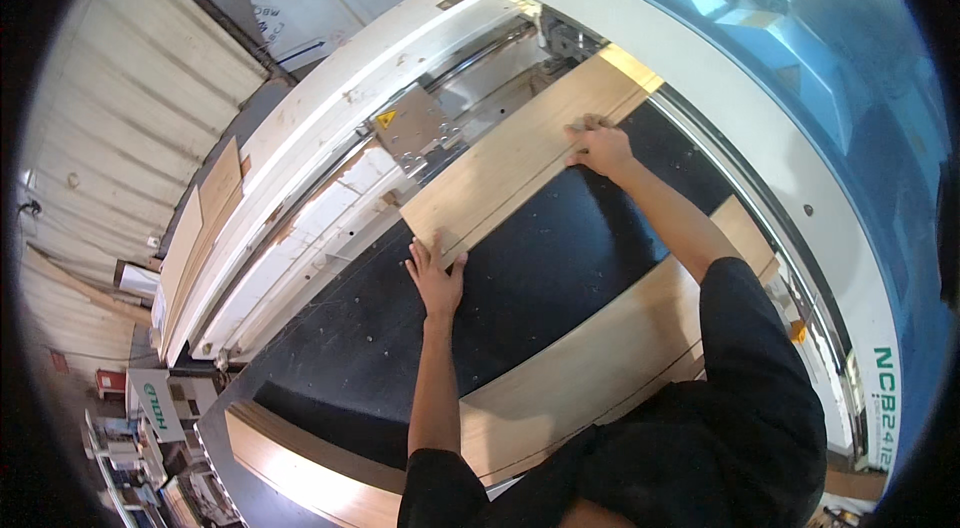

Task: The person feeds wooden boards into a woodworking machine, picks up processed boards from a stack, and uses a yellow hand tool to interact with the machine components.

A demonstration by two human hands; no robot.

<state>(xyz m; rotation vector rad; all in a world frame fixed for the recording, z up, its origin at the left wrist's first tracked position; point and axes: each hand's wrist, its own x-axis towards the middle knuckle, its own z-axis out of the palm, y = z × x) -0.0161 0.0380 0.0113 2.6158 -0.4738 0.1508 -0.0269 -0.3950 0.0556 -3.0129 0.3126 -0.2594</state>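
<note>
A long, pale wooden board [515, 160] lies slantwise on the black machine bed, its far end lit yellow by the machine's mechanism. At its near left end is my left hand [437, 280], fingers spread and touching the end and corner. My right hand [602, 148] is farther along, closed on the board's near long edge with bent fingers on the top face and the thumb at the edge. Under my forearms rests a second, wider wooden panel [575, 363], partly hidden by my right arm and dark sleeves.
More stacked wooden boards [300, 463] lie at the lower left. A white machine rail [330, 143] with a metal bracket [415, 128] runs along the far side. To the right curves a blue transparent cover [840, 48] with a white frame. Cartons [165, 403] stand beyond the bed's left edge.
</note>
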